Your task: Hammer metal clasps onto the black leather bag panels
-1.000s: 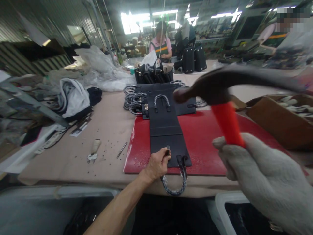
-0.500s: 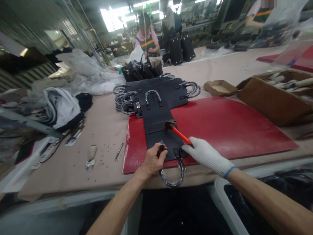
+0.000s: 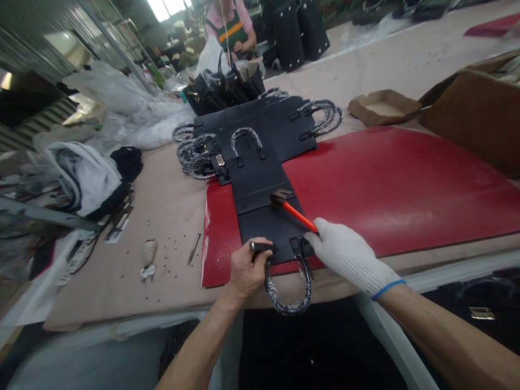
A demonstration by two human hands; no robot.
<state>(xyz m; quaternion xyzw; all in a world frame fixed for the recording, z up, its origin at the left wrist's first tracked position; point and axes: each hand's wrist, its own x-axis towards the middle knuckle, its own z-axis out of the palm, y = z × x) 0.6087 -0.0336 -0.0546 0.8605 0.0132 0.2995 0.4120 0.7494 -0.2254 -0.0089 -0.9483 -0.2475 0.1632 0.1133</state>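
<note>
My bare left hand is closed on a short dark metal tool, which lies nearly level above the near left corner of a black leather panel. In a white knitted glove, my right hand grips a hammer by its orange handle. The hammer's dark head is over the middle of the panel's near part. A plastic-wrapped handle hangs at the panel's near edge, between my hands. Another wrapped handle stands out at the panel's far end.
Beneath the panel lies a red board. More black panels with wrapped handles are stacked behind. A metal rod and small bits lie left. Cardboard boxes stand back right. Across the table is a person.
The dark tool in my left hand has tipped from upright to nearly level. My right hand still holds the hammer in about the same place. The view has tilted down and closer.
</note>
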